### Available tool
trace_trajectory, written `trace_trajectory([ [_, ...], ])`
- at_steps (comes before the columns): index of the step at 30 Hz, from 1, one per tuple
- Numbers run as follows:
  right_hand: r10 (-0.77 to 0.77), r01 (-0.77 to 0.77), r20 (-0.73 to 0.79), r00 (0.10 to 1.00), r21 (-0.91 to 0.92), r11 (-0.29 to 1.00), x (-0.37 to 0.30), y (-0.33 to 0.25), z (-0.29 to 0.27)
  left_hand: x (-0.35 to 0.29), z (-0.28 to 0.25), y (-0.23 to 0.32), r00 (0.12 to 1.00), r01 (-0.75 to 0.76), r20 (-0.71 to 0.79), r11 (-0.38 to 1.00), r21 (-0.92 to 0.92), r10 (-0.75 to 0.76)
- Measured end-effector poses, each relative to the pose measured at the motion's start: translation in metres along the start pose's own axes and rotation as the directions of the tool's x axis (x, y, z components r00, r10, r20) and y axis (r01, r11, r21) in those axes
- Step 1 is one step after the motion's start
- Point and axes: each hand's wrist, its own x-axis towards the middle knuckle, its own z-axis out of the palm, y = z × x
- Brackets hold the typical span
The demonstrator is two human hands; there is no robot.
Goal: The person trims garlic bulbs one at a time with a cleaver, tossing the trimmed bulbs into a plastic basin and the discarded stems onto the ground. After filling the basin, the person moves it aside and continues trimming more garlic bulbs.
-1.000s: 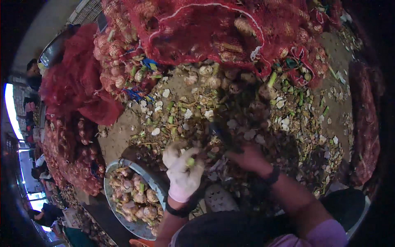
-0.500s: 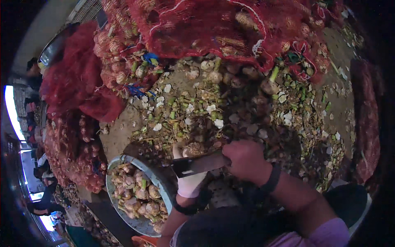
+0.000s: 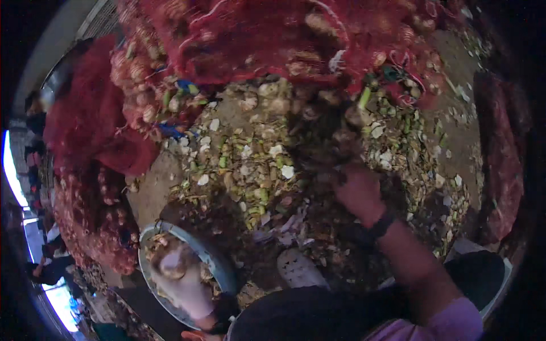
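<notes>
My left hand (image 3: pixel 183 279), in a whitish glove, is blurred over the round metal basin (image 3: pixel 223 271) of trimmed onions at the lower left. Something pale and round lies under its fingers; I cannot tell if it grips it. My right hand (image 3: pixel 357 190), bare with a dark wristband, reaches forward into the loose onions (image 3: pixel 335 133) at the foot of the red mesh sacks (image 3: pixel 267 40). Its fingers curl down among the bulbs, and whatever is in them is hidden. No knife shows.
Peelings, green stalk bits and pale scraps (image 3: pixel 250 170) cover the ground between the basin and the sacks. More filled red net sacks (image 3: pixel 91 227) stand on the left and another (image 3: pixel 500 165) on the right. A light shoe (image 3: pixel 298 268) is by my knee. People stand at the far left.
My left hand has swung down and left from the scrap heap to the basin. My right hand, which held a knife near my lap, has moved forward and right into the onion pile.
</notes>
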Motion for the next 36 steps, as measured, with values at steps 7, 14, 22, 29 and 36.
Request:
trace_trajectory([
  [7, 0.116, -0.110, -0.058, 0.992, 0.100, 0.989, 0.071, 0.014, 0.003, 0.005, -0.015, 0.010, 0.963, -0.227, -0.128, 0.969, 0.102, 0.239],
  [14, -0.272, 0.106, 0.073, 0.960, 0.803, 0.587, -0.028, -0.083, 0.006, -0.028, 0.106, 0.031, 0.471, 0.617, 0.872, 0.657, -0.433, 0.133],
  [22, -0.413, 0.352, 0.129, 0.902, 0.336, 0.874, -0.025, -0.073, -0.014, -0.036, 0.093, 0.019, 0.770, 0.096, 0.613, 0.918, -0.385, 0.177],
  [29, 0.032, -0.464, 0.663, 0.748, 0.488, 0.739, -0.007, -0.054, -0.010, -0.020, 0.075, 0.037, 0.673, -0.519, 0.314, 0.730, -0.446, 0.670],
  [36, -0.184, -0.335, 0.508, 0.841, 0.757, 0.561, -0.005, -0.109, -0.026, -0.028, 0.076, 0.048, 0.732, -0.058, 0.622, 0.935, -0.350, 0.279],
])
